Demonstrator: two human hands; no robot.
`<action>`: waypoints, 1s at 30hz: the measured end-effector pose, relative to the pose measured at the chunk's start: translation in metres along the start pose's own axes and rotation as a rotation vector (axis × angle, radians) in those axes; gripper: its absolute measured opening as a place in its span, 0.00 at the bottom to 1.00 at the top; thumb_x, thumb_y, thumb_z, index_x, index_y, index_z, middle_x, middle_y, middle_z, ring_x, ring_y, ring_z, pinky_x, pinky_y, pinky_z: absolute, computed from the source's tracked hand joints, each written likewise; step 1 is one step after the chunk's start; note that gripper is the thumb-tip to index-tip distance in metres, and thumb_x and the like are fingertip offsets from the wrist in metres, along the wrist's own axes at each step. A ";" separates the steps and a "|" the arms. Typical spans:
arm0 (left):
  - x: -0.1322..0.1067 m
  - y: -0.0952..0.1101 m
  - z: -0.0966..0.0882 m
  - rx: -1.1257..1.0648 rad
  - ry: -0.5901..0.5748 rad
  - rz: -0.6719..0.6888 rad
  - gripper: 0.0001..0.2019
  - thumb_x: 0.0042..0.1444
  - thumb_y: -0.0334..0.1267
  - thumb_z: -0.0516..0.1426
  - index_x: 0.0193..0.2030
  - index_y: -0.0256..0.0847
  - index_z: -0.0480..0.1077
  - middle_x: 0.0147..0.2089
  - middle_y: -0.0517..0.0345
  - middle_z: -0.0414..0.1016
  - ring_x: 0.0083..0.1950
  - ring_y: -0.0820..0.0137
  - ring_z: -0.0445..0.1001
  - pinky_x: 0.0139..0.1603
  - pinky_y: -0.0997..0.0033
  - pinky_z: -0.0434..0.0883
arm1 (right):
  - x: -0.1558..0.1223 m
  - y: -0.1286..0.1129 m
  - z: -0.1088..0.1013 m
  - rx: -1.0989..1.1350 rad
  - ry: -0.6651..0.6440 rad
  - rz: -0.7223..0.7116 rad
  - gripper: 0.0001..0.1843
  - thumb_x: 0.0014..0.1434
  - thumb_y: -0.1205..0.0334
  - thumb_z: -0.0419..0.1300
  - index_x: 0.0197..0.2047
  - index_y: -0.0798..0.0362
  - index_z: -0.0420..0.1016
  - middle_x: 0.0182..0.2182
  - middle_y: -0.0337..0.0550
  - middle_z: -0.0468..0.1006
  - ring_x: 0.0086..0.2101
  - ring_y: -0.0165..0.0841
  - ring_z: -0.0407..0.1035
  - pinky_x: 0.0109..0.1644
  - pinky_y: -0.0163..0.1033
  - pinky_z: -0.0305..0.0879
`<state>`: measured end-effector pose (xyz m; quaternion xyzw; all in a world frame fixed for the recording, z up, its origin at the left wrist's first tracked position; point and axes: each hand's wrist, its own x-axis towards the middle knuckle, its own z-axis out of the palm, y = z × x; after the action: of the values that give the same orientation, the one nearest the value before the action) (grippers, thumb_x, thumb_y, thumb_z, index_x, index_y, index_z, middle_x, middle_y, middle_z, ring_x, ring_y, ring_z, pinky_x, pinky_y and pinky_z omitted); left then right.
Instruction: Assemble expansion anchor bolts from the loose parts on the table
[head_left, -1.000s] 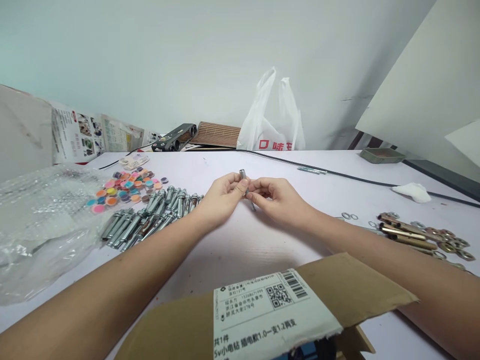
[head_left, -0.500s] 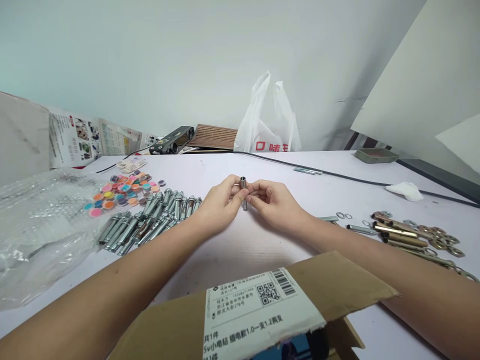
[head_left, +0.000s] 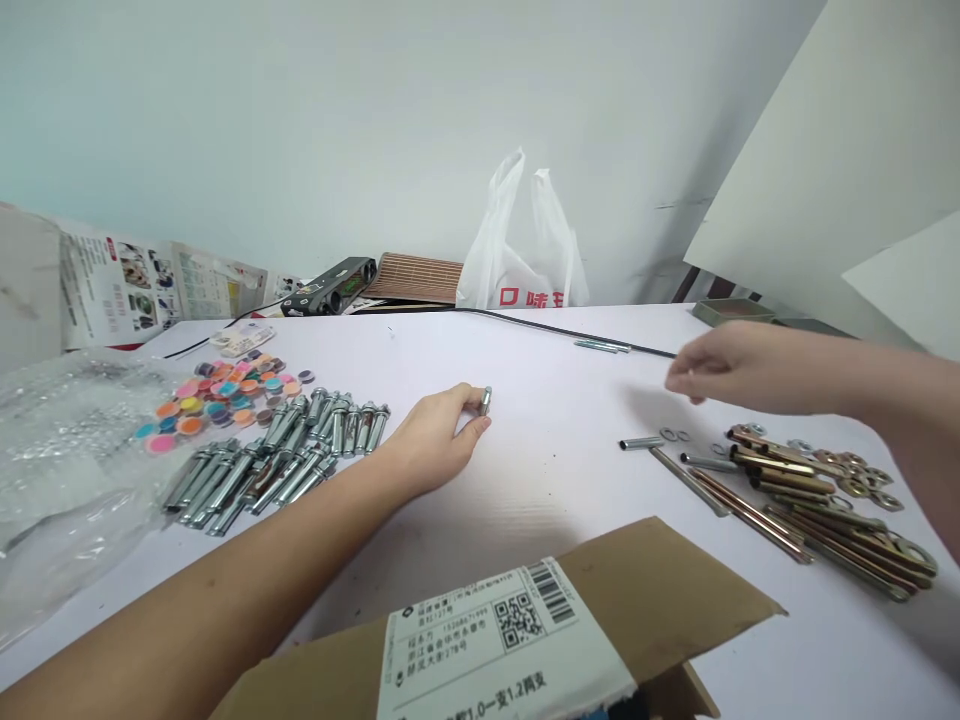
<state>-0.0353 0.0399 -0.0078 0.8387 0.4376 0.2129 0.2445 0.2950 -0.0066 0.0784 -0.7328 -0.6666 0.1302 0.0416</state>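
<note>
Looking at the white table (head_left: pixel 540 490), I see long gold bolts (head_left: pixel 810 505) on my right. My right hand (head_left: pixel 724 365) hangs near them, loosely curled, holding nothing I can see. My left hand (head_left: pixel 439 440) rests mid-table, pinching one small silver bolt (head_left: pixel 485 400).

Left hand (head_left: pixel 435 440): bare, nails seemingly short.
Right hand (head_left: pixel 724 365): bare, outline blurred.
Left forearm (head_left: pixel 262 570): bare.
Right forearm (head_left: pixel 885 375): bare.

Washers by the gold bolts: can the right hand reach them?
Probably yes. The right hand hovers just above the washers, with only bare table between. The left hand pinches a sleeve, away from them.
</note>
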 end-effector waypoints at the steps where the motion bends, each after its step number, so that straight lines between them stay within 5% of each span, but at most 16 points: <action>1: 0.001 0.000 -0.001 0.023 0.005 0.004 0.09 0.59 0.44 0.51 0.41 0.45 0.67 0.54 0.55 0.74 0.54 0.60 0.71 0.54 0.58 0.66 | -0.004 0.012 0.005 -0.026 -0.084 0.051 0.12 0.53 0.51 0.60 0.32 0.51 0.77 0.30 0.48 0.75 0.27 0.38 0.68 0.30 0.43 0.62; 3: 0.002 0.000 -0.002 0.054 0.002 0.005 0.09 0.58 0.43 0.51 0.40 0.44 0.68 0.54 0.55 0.73 0.54 0.60 0.71 0.54 0.58 0.66 | -0.012 0.030 0.016 -0.034 -0.237 0.109 0.13 0.55 0.50 0.57 0.34 0.50 0.76 0.28 0.47 0.74 0.27 0.37 0.66 0.31 0.43 0.60; 6: 0.003 -0.001 -0.004 0.085 -0.018 0.013 0.10 0.57 0.42 0.51 0.42 0.43 0.68 0.54 0.54 0.73 0.53 0.60 0.71 0.54 0.58 0.66 | -0.021 0.037 0.028 0.023 -0.280 0.086 0.17 0.56 0.46 0.55 0.34 0.49 0.76 0.25 0.45 0.72 0.27 0.36 0.63 0.30 0.42 0.56; 15: 0.003 -0.005 -0.006 0.165 -0.016 0.068 0.10 0.57 0.41 0.52 0.40 0.41 0.70 0.49 0.50 0.75 0.50 0.57 0.72 0.48 0.59 0.67 | -0.023 0.018 0.035 0.151 -0.212 -0.102 0.14 0.57 0.49 0.54 0.28 0.49 0.72 0.25 0.45 0.70 0.26 0.32 0.59 0.32 0.42 0.54; 20: 0.004 -0.008 -0.006 0.157 -0.003 0.083 0.10 0.57 0.42 0.52 0.41 0.41 0.69 0.49 0.49 0.74 0.51 0.58 0.71 0.49 0.58 0.66 | -0.031 0.011 0.027 0.204 -0.164 -0.078 0.13 0.54 0.50 0.55 0.25 0.47 0.71 0.24 0.45 0.69 0.25 0.29 0.58 0.32 0.41 0.53; 30: 0.004 -0.010 -0.005 0.146 -0.007 0.097 0.10 0.57 0.42 0.51 0.41 0.41 0.68 0.49 0.49 0.73 0.51 0.58 0.71 0.51 0.57 0.65 | -0.005 0.030 0.048 0.281 -0.231 -0.002 0.22 0.50 0.43 0.62 0.39 0.53 0.74 0.32 0.44 0.75 0.30 0.32 0.66 0.33 0.37 0.59</action>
<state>-0.0424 0.0494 -0.0093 0.8752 0.4099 0.1893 0.1736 0.3119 -0.0202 0.0255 -0.6991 -0.6431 0.3053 0.0669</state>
